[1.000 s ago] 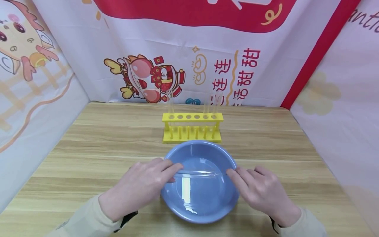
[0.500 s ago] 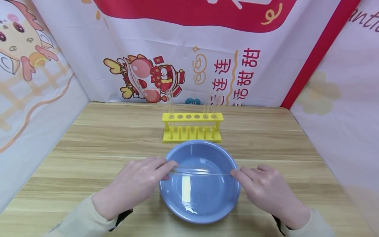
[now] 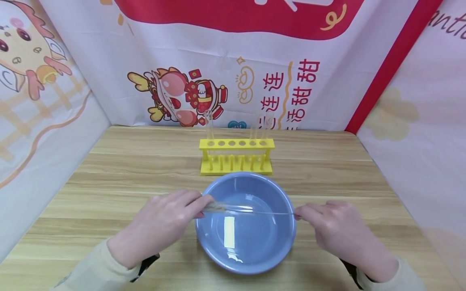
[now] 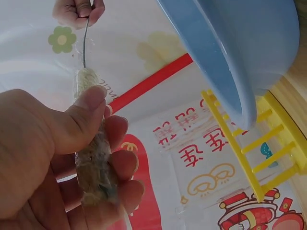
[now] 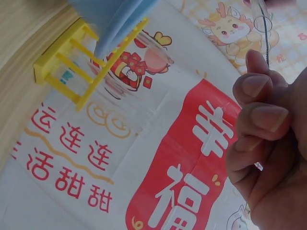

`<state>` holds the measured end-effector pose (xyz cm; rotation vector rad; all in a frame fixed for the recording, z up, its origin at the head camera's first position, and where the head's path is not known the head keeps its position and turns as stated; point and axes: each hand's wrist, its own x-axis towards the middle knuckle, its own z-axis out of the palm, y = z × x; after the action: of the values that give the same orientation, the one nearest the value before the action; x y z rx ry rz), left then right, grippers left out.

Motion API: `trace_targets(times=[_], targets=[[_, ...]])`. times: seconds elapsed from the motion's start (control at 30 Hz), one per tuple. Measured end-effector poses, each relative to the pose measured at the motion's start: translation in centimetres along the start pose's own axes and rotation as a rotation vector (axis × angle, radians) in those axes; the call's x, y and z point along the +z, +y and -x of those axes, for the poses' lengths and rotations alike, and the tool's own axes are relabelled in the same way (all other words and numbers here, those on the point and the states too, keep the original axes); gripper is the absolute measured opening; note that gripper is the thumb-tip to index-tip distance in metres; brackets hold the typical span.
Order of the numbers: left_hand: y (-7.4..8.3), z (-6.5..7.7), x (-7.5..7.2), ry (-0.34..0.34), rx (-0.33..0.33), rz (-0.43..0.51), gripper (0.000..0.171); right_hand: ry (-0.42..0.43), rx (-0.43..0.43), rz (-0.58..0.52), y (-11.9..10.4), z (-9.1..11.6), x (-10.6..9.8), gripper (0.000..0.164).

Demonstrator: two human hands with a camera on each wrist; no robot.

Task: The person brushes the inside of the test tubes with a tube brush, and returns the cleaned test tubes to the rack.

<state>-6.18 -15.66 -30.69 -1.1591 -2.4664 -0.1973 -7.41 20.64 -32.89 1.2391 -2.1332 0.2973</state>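
Note:
Over the blue basin [image 3: 251, 258], my left hand [image 3: 165, 220] grips a clear glass test tube [image 3: 238, 208] lying nearly level, its mouth to the right. Inside the tube sit the pale bristles of a test tube brush [image 4: 87, 79]; in the left wrist view, thumb and fingers wrap round the glass over them. The brush's thin twisted wire runs out of the mouth to my right hand [image 3: 338, 230], which pinches its end just past the basin's right rim. In the right wrist view, the right hand's fingers [image 5: 259, 117] are curled, with the wire rising from them.
Right behind the basin stands a yellow test tube rack [image 3: 236, 144]. It holds one clear tube [image 3: 210, 127] at its left end and two at its right. Printed cloth [image 3: 233, 48] hangs behind and on both sides of the wooden table [image 3: 138, 161].
My right hand has moved right with the wire's end, and my left hand slightly left with the tube. More wire shows between them, and bristles have come into view beside the left hand.

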Motion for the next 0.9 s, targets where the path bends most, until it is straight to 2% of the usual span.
trace_targets(times=[0.27, 0.5, 0.8, 0.9], targets=[[-0.5, 0.2, -0.1, -0.008, -0.017, 0.010, 0.043, -0.031, 0.040, -0.069, 0.9, 0.8, -0.5, 0.039], [-1.0, 0.3, -0.2, -0.003, -0.023, 0.004, 0.042, -0.065, 0.087, -0.129, 1.5, 1.5, -1.1, 0.041], [-1.5, 0.6, -0.3, 0.068, 0.016, -0.014, 0.038, -0.091, 0.093, -0.211, 1.9, 1.9, -1.6, 0.043], [-1.6, 0.7, -0.3, 0.067, 0.013, -0.009, 0.038, -0.094, 0.096, -0.216, 2.0, 2.0, -1.7, 0.044]])
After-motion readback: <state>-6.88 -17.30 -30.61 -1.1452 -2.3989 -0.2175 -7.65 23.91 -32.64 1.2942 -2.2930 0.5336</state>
